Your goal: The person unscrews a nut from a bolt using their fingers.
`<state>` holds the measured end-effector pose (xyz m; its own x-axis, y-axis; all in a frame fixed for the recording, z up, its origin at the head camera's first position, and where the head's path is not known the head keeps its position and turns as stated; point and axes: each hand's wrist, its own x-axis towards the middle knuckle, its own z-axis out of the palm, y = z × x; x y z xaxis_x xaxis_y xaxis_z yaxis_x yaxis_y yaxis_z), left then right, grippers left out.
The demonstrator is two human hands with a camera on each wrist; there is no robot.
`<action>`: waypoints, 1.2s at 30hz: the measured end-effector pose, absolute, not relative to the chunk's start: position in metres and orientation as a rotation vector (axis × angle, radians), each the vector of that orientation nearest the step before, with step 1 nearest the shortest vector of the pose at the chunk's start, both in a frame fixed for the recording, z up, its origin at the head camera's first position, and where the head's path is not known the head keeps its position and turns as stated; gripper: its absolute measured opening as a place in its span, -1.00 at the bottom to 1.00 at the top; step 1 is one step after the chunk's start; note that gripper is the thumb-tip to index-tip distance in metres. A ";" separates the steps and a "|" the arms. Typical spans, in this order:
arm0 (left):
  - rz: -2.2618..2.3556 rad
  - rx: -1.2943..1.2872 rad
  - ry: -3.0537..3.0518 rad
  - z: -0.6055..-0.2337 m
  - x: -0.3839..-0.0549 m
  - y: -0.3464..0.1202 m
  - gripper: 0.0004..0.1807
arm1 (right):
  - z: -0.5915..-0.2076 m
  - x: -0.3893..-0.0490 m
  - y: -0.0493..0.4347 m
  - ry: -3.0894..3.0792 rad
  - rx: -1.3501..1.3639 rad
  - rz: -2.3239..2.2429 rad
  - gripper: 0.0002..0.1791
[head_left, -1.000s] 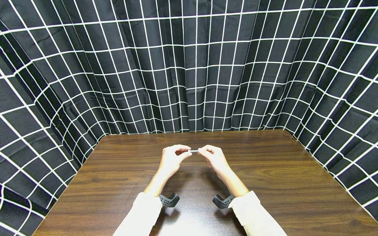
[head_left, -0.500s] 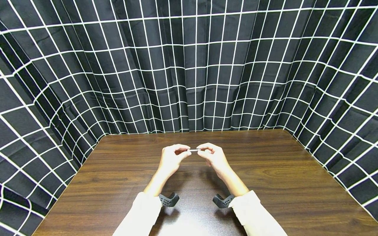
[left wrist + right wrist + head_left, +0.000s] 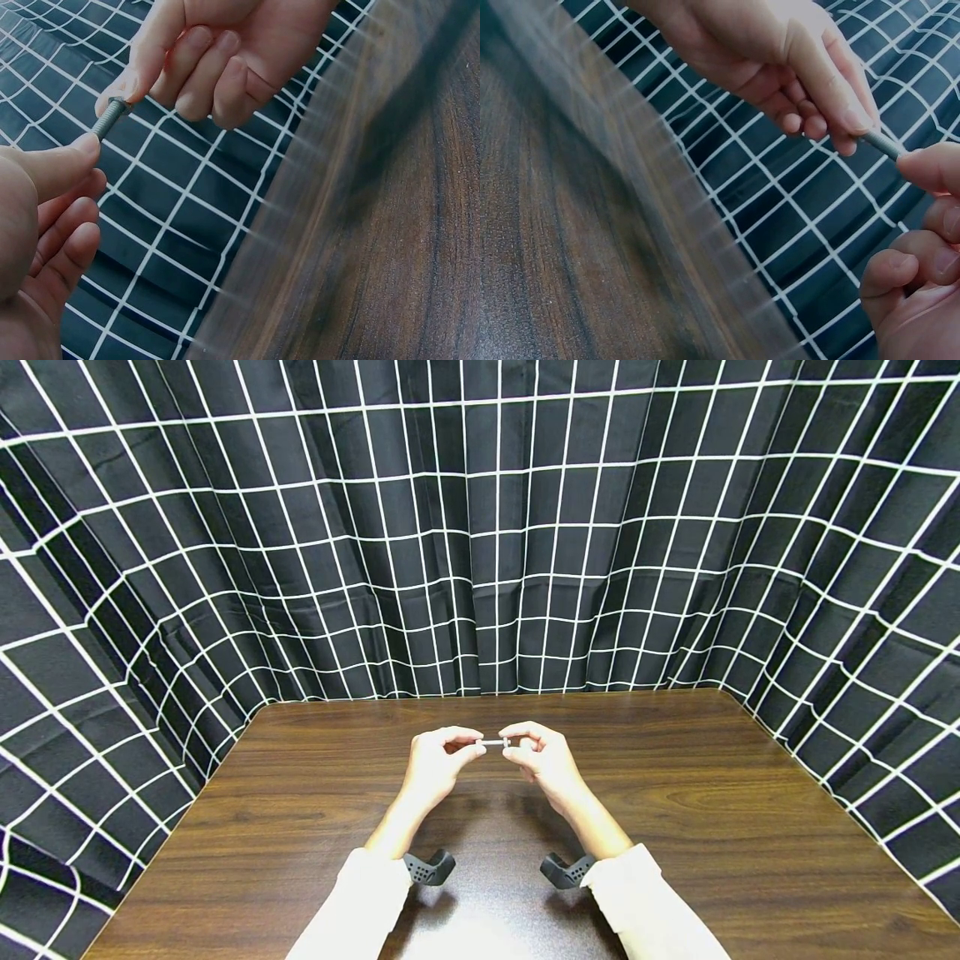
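Note:
Above the table, my left hand pinches one end of a slim grey threaded bolt between thumb and fingers. The bolt lies roughly level, spanning the short gap between both hands. At its other end, the thumb and index finger of my right hand stand on either side of a small nut, fingertips right at it. Threads show between the hands in the left wrist view. In the right wrist view the bolt's shaft runs from the left fingertips to the right thumb, which hides the nut.
A brown wood-grain table lies beneath both hands. Black curtains with a white grid hang along its back and sides. Each wrist wears a dark band mount, and pale sleeves cover the forearms.
The right thumb and fingers, earlier closed over the bolt's end, have parted and shifted slightly, so more shaft and the nut show. The left hand has stayed in place.

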<state>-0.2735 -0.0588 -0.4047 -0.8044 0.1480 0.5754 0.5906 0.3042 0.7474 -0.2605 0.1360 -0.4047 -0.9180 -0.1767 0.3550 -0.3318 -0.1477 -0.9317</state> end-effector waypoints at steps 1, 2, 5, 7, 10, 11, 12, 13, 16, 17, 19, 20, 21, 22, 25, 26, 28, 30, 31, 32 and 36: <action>-1.510 -0.660 -2.176 -0.405 -0.273 -0.059 -0.84 | -0.405 -0.261 0.136 -1.976 0.602 2.221 -0.66; -1.514 -0.661 -2.175 -0.405 -0.273 -0.059 -0.84 | -0.406 -0.261 0.136 -1.975 0.609 2.215 -0.67; -1.525 -0.660 -2.171 -0.404 -0.274 -0.058 -0.84 | -0.406 -0.262 0.136 -1.977 0.624 2.192 -0.68; -1.528 -0.661 -2.170 -0.404 -0.274 -0.058 -0.84 | -0.407 -0.262 0.137 -1.981 0.626 2.179 -0.68; -1.537 -0.658 -2.172 -0.404 -0.274 -0.058 -0.83 | -0.407 -0.262 0.137 -1.980 0.625 2.177 -0.67; -1.539 -0.656 -2.174 -0.404 -0.274 -0.058 -0.83 | -0.406 -0.262 0.137 -1.976 0.623 2.183 -0.66; -1.542 -0.655 -2.173 -0.403 -0.274 -0.058 -0.83 | -0.406 -0.262 0.137 -1.975 0.620 2.187 -0.65; -1.543 -0.653 -2.173 -0.403 -0.273 -0.058 -0.84 | -0.406 -0.262 0.137 -1.977 0.605 2.192 -0.65; -1.543 -0.655 -2.173 -0.403 -0.273 -0.058 -0.84 | -0.405 -0.262 0.135 -2.010 0.538 2.177 -0.69; -1.539 -0.656 -2.174 -0.403 -0.273 -0.058 -0.84 | -0.405 -0.262 0.135 -2.031 0.507 2.159 -0.71; -1.530 -0.658 -2.175 -0.404 -0.274 -0.058 -0.84 | -0.405 -0.262 0.134 -2.075 0.440 2.127 -0.75; -1.528 -0.656 -2.175 -0.404 -0.274 -0.058 -0.83 | -0.405 -0.262 0.134 -2.096 0.409 2.110 -0.76; -1.528 -0.654 -2.176 -0.404 -0.274 -0.058 -0.83 | -0.405 -0.262 0.133 -2.117 0.383 2.095 -0.76; -1.524 -0.654 -2.179 -0.404 -0.273 -0.058 -0.83 | -0.405 -0.262 0.133 -2.137 0.357 2.082 -0.76; -1.525 -0.658 -2.185 -0.404 -0.273 -0.058 -0.83 | -0.406 -0.262 0.132 -2.169 0.304 2.073 -0.70; -1.523 -0.658 -2.189 -0.404 -0.273 -0.057 -0.83 | -0.406 -0.263 0.132 -2.178 0.298 2.069 -0.67; -1.518 -0.664 -2.196 -0.403 -0.272 -0.057 -0.83 | -0.406 -0.263 0.131 -2.181 0.301 2.069 -0.64; -1.517 -0.671 -2.196 -0.402 -0.272 -0.057 -0.83 | -0.406 -0.262 0.131 -2.178 0.310 2.080 -0.61; -1.517 -0.671 -2.195 -0.402 -0.272 -0.057 -0.83 | -0.406 -0.263 0.131 -2.180 0.310 2.084 -0.61; -1.518 -0.673 -2.194 -0.402 -0.272 -0.057 -0.83 | -0.406 -0.262 0.131 -2.183 0.310 2.087 -0.61; -1.524 -0.669 -2.202 -0.404 -0.273 -0.057 -0.83 | -0.404 -0.261 0.132 -2.200 0.310 2.116 -0.61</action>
<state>-0.2725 -0.0571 -0.4035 -0.8148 0.1671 0.5551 0.5784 0.2991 0.7589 -0.2613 0.1317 -0.4035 -0.9770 -0.0941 0.1915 -0.1950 0.0295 -0.9804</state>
